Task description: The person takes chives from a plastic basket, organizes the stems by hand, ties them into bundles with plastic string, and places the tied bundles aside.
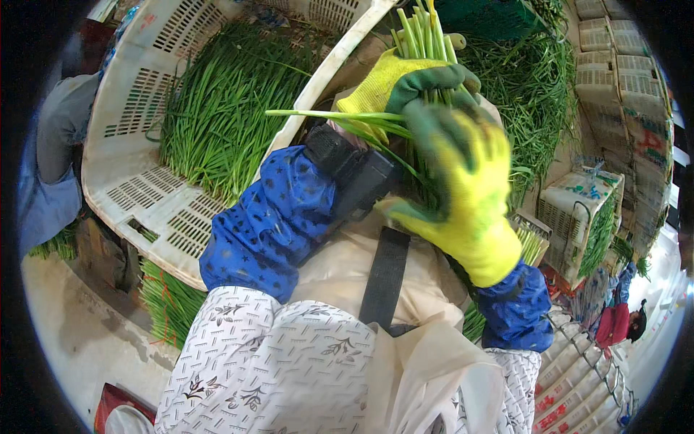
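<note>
My left hand (379, 81), in a yellow knit glove with a green coated palm, is closed around a bunch of green chives (423, 35). Their pale cut ends point away from me. My right hand (469, 184), gloved alike and blurred, is over the bunch's leafy part just below the left. Its thumb stands well apart from the fingers, with leaves showing in the gap. One loose stalk (325, 114) sticks out sideways to the left, and its other end runs under the right fingertips. Part of the bunch is hidden behind both hands.
At the left stands a white slotted plastic crate (124, 157) holding many chives (233, 119). Loose leaves (531, 103) are heaped at the right. Beyond them are stacked crates (623, 103) and a filled crate (580, 217). Tied chives (168, 304) lie below the left crate. Another person's leg (68, 125) is at far left.
</note>
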{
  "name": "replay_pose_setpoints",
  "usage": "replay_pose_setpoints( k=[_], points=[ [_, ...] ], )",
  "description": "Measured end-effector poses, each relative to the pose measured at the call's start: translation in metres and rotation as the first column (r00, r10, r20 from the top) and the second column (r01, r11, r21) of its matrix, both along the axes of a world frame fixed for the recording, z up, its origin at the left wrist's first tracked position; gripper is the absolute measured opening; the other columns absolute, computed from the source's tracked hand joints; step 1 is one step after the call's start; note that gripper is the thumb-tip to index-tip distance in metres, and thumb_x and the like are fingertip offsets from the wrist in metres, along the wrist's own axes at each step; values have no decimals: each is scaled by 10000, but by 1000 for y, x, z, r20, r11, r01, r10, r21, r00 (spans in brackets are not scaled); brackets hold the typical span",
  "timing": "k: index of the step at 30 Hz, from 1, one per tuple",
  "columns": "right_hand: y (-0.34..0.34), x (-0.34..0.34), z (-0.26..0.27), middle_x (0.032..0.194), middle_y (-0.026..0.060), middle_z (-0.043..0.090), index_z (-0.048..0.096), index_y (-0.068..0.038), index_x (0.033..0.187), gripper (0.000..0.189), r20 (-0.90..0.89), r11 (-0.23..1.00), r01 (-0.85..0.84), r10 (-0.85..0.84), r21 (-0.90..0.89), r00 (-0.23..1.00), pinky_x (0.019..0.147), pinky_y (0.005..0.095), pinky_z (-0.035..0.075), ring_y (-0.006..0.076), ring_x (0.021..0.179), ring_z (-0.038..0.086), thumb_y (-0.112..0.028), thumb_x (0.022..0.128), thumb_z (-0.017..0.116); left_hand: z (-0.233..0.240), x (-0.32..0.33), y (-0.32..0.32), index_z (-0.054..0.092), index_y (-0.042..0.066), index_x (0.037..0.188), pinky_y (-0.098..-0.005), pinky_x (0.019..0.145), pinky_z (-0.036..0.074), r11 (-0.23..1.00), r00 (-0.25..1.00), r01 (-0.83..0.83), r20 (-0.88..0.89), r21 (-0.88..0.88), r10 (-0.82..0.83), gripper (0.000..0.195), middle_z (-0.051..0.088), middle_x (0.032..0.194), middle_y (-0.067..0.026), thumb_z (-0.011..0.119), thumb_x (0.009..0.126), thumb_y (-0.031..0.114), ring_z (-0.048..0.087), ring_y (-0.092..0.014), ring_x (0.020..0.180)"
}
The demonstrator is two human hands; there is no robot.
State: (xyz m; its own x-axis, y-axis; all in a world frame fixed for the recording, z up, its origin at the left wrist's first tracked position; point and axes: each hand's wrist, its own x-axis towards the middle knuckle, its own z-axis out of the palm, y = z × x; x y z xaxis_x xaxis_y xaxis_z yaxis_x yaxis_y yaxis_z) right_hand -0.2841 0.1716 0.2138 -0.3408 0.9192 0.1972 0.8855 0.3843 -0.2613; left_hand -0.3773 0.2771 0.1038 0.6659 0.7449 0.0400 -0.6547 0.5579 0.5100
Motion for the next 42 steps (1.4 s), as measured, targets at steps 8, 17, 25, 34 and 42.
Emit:
replay_pose_setpoints(
  k=[8,17,25,34,42],
  points=[
    [-7,31,-4,900,68,653,641,11,961,152,-657,882,422,-445,-207,608,761,257,470,136,816,600,40,813,628,-1,-3,-5,317,-6,1361,-370,886,503,997,1000,8,-4,78,-8,624,596,1109,-195,626,867,216,616,-271,1003],
    [1,35,14,739,142,630,635,-50,953,260,55,930,270,-264,-248,963,595,376,471,306,665,617,-199,749,696,16,-2,-4,315,-57,1343,-325,841,498,987,997,36,-67,157,-26,767,632,989,-140,728,762,226,623,-205,897],
    [140,73,26,964,56,645,624,4,1092,280,-416,966,50,-155,-252,896,811,225,463,105,893,594,-199,902,583,16,8,4,475,17,1262,-320,796,504,970,988,102,-133,219,-73,530,634,1012,-132,685,796,157,615,-208,916],
    [132,41,-12,784,52,666,646,-9,944,156,-513,909,67,-291,-411,808,645,246,484,101,691,616,-128,843,631,8,7,8,645,25,1001,-322,782,506,970,992,52,-126,237,-23,252,653,965,-88,670,783,148,627,-207,917],
    [148,50,0,1024,138,645,597,-17,1135,278,179,862,-507,498,8,849,849,332,495,239,945,628,-70,885,488,-4,0,4,664,131,1079,-369,892,462,294,745,-129,-102,947,659,430,646,1063,-78,694,650,127,584,-294,1035]
  ],
)
